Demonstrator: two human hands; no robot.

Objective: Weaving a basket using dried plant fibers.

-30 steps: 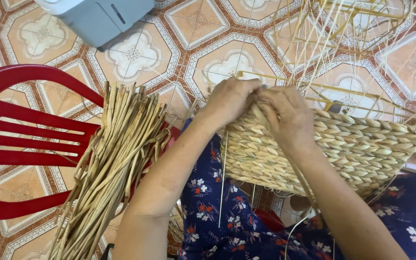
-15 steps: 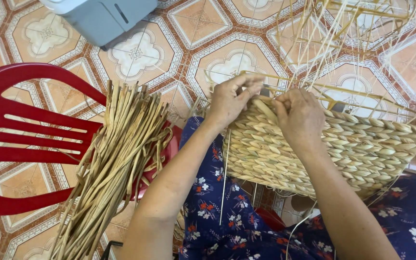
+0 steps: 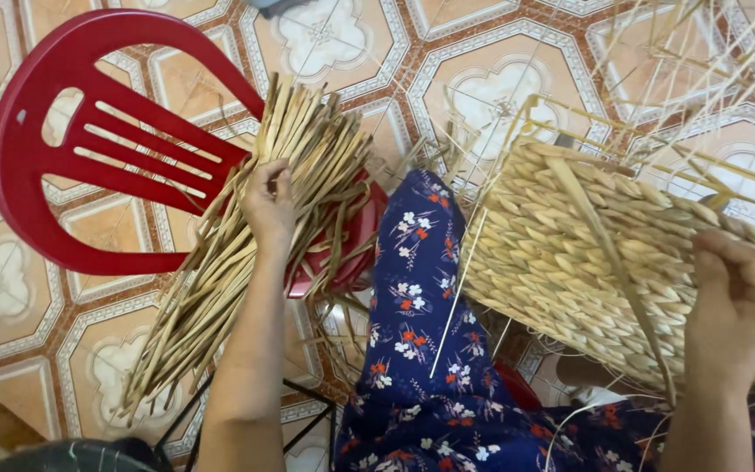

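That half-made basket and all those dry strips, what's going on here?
A person is weaving a basket by hand. Its woven wall rests across their lap, with bare frame rods sticking out beyond the finished part. The right hand grips the basket's edge, with one long strip trailing across the weave. The left hand reaches into a bundle of dried reed strips lying across a red plastic chair on the patterned tile floor, fingers closing on a few strips.

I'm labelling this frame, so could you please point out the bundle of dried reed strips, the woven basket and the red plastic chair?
bundle of dried reed strips (image 3: 211, 288): head view, mid-length of the bundle.
woven basket (image 3: 552, 253): head view, woven side wall.
red plastic chair (image 3: 72, 131): head view, slatted backrest.
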